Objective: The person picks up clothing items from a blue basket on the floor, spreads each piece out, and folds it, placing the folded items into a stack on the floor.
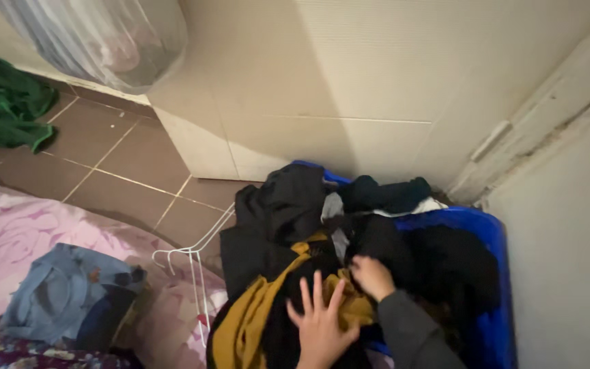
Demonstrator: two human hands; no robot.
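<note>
I see my left hand (320, 326) resting flat, fingers spread, on a mustard-yellow cloth garment (254, 314). My right hand (371, 276), grey-sleeved, grips black fabric clothing (288, 205) heaped in a blue plastic basket (493, 236). White wire hangers (192, 263) lie beside it on brown floor tiles (121, 160).

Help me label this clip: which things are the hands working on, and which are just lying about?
In hand: left hand flat on mustard garment; right hand in dark clothes; blue basket.

Lying about: white hangers, blue jeans, pink bedspread, green cloth.
</note>
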